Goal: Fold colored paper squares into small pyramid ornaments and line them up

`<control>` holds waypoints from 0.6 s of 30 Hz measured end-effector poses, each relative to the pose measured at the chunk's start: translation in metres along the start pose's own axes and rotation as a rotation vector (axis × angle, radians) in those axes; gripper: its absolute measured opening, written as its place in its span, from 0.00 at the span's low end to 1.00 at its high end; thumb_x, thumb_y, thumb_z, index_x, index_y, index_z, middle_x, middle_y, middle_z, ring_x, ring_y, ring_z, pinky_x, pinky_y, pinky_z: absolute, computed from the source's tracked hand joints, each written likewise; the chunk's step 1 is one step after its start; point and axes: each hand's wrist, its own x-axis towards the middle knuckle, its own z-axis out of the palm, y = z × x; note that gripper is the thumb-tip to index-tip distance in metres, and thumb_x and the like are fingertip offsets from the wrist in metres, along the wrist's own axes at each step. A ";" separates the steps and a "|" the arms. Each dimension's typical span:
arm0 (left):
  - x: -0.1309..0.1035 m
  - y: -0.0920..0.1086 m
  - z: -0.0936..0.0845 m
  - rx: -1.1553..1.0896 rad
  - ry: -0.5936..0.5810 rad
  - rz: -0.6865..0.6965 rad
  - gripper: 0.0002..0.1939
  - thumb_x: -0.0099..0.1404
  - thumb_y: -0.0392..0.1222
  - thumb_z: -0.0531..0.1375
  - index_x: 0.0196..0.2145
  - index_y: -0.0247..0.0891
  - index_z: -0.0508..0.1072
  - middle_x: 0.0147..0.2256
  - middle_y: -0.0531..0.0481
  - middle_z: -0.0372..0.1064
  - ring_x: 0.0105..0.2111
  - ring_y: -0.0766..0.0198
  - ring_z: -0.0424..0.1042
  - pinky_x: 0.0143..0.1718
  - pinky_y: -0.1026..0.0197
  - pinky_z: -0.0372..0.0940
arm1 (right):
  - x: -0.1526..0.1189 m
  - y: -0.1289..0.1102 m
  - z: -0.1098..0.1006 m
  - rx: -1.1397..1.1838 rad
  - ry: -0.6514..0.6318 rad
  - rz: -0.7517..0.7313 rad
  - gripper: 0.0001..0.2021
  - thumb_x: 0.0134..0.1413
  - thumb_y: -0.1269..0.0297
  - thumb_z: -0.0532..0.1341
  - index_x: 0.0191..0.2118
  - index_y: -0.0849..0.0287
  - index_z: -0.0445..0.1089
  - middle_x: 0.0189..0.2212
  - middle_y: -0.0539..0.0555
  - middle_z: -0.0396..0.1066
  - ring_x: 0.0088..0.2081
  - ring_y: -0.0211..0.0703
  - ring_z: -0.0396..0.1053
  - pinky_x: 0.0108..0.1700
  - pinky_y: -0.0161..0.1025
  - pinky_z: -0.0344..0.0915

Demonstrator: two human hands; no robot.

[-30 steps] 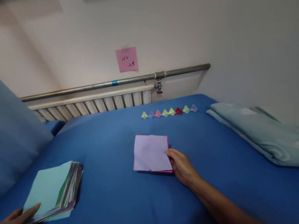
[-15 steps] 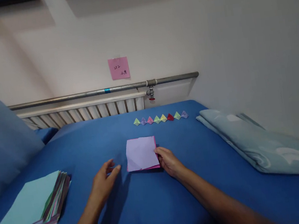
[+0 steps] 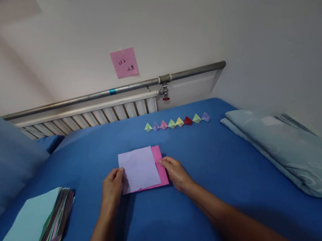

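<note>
Between my hands are two square sheets, a lilac paper (image 3: 139, 170) lying over a pink paper (image 3: 162, 171). A strip of the pink shows along the right side and a thin line of it at the bottom. My left hand (image 3: 112, 186) pinches the left edge of the lilac paper; whether the pink is caught there too, I cannot tell. On the other side my right hand (image 3: 177, 173) grips the pink paper's right edge, thumb on top. Beyond them, a row of small folded paper boats (image 3: 179, 122) in several colours stands near the far edge.
A stack of coloured paper (image 3: 29, 223) lies at the left on the blue-covered bed (image 3: 162, 223). A folded pale blanket (image 3: 286, 151) rests at the right. Against the wall are a radiator (image 3: 101, 114) and a metal pipe (image 3: 132, 86), below a pink note (image 3: 124, 63).
My left hand has closed on the sheets' left edge. The lilac paper has shifted left over the pink, baring a pink strip on the right. The camera view has tilted slightly.
</note>
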 end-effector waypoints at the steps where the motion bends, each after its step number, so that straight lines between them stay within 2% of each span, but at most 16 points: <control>1: -0.001 -0.001 -0.009 0.012 0.031 -0.010 0.20 0.47 0.59 0.59 0.25 0.37 0.73 0.20 0.57 0.62 0.21 0.68 0.59 0.22 0.66 0.53 | 0.000 0.000 0.000 0.005 0.011 0.001 0.14 0.43 0.50 0.63 0.25 0.56 0.64 0.20 0.45 0.62 0.23 0.35 0.59 0.26 0.34 0.54; 4: -0.003 -0.005 -0.045 0.077 0.121 -0.043 0.18 0.48 0.55 0.59 0.26 0.37 0.73 0.19 0.56 0.63 0.20 0.66 0.60 0.21 0.65 0.52 | -0.001 -0.001 -0.002 0.038 0.050 0.008 0.13 0.43 0.52 0.63 0.24 0.57 0.65 0.20 0.46 0.62 0.23 0.35 0.57 0.26 0.33 0.53; 8: -0.002 -0.016 -0.105 0.513 0.260 -0.102 0.15 0.54 0.51 0.56 0.28 0.38 0.74 0.23 0.49 0.71 0.24 0.58 0.69 0.24 0.62 0.58 | 0.001 -0.002 -0.006 0.072 0.083 0.001 0.13 0.42 0.53 0.64 0.24 0.57 0.65 0.21 0.46 0.62 0.24 0.35 0.57 0.27 0.33 0.53; 11: -0.005 -0.018 -0.137 0.834 0.175 -0.084 0.15 0.56 0.51 0.56 0.31 0.39 0.75 0.26 0.45 0.73 0.27 0.52 0.72 0.29 0.57 0.62 | 0.001 -0.004 -0.009 0.094 0.089 -0.002 0.13 0.40 0.54 0.66 0.23 0.57 0.66 0.20 0.45 0.62 0.24 0.35 0.57 0.27 0.33 0.53; 13: -0.011 -0.011 -0.140 0.966 0.180 -0.001 0.18 0.57 0.52 0.55 0.36 0.37 0.76 0.34 0.38 0.75 0.34 0.45 0.73 0.34 0.52 0.64 | -0.001 -0.007 -0.010 0.108 0.075 -0.004 0.13 0.40 0.54 0.66 0.23 0.57 0.66 0.21 0.45 0.62 0.24 0.35 0.57 0.27 0.33 0.53; 14: -0.014 -0.005 -0.135 0.960 0.198 0.064 0.21 0.58 0.52 0.54 0.40 0.35 0.75 0.40 0.35 0.74 0.39 0.42 0.73 0.38 0.50 0.64 | -0.002 -0.008 -0.009 0.116 0.063 -0.005 0.14 0.39 0.53 0.67 0.23 0.57 0.67 0.21 0.46 0.63 0.24 0.35 0.58 0.27 0.33 0.54; 16: -0.020 0.010 -0.112 0.737 0.177 0.130 0.24 0.58 0.54 0.54 0.45 0.35 0.74 0.46 0.37 0.72 0.45 0.44 0.71 0.44 0.50 0.64 | -0.004 -0.012 -0.008 0.132 0.036 -0.011 0.14 0.39 0.53 0.68 0.25 0.57 0.67 0.22 0.46 0.65 0.25 0.36 0.60 0.29 0.34 0.56; 18: -0.022 0.023 -0.078 0.367 0.021 0.085 0.26 0.56 0.56 0.58 0.46 0.37 0.73 0.47 0.41 0.73 0.45 0.50 0.72 0.44 0.54 0.65 | -0.007 -0.015 -0.006 0.146 0.019 -0.018 0.14 0.38 0.53 0.68 0.26 0.56 0.68 0.23 0.46 0.66 0.26 0.37 0.61 0.30 0.35 0.58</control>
